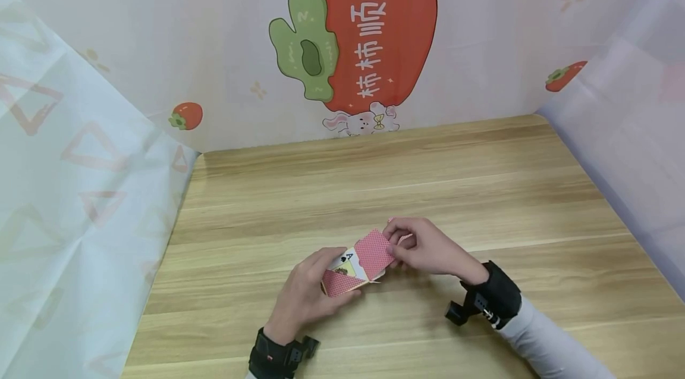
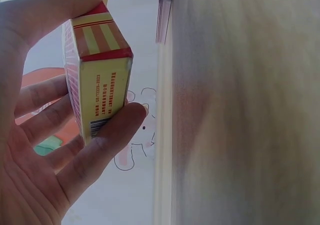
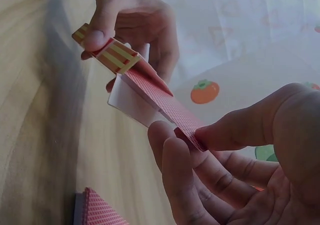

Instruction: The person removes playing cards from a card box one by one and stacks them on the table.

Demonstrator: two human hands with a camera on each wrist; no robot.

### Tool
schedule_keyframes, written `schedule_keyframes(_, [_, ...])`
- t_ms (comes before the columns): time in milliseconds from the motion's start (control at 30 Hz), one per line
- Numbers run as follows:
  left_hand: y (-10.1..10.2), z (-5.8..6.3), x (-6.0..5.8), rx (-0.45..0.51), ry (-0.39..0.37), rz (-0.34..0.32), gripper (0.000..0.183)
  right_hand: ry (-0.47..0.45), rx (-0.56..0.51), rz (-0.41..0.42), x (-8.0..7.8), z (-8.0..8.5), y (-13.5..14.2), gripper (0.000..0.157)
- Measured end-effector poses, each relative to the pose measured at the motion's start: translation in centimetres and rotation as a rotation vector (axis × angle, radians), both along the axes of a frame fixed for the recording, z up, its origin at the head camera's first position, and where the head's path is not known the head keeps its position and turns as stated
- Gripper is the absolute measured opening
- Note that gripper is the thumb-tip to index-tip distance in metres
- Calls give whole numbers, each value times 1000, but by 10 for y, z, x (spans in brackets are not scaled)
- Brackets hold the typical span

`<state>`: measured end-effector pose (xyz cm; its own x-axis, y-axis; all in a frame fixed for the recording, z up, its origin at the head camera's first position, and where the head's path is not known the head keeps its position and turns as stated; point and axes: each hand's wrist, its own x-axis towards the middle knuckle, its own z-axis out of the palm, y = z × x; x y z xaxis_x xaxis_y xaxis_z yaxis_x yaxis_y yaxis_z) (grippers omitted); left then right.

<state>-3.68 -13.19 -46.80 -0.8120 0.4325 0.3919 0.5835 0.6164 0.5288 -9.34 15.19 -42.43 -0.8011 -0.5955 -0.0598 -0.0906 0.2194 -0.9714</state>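
My left hand (image 1: 336, 276) grips a playing-card box (image 1: 339, 282) just above the wooden table (image 1: 374, 188). In the left wrist view the yellow and red striped box (image 2: 97, 80) sits between thumb and fingers of that hand (image 2: 102, 60). My right hand (image 1: 395, 248) pinches a small packet of red-backed cards (image 1: 374, 253) that stick halfway out of the box mouth, with an ace of spades (image 1: 348, 260) showing beneath. The right wrist view shows the same: the right hand (image 3: 192, 135) pinches the cards (image 3: 160, 97) at their end, and the box (image 3: 112, 52) is held by the left hand (image 3: 135, 20).
A second pile of red-backed cards (image 3: 95, 210) lies on the table below my right hand. Printed fabric screens (image 1: 80, 159) close in the table on the left, back and right. Both wrists wear black camera straps (image 1: 492, 298).
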Motion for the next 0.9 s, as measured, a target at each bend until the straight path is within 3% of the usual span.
schedule_keyframes(500, [0, 1, 1, 4, -5, -3, 72, 100, 59, -132, -12, 8, 19, 18])
schedule_keyframes(900, [0, 1, 0, -3, 0, -3, 71, 31, 75, -252, -26, 5, 35, 25])
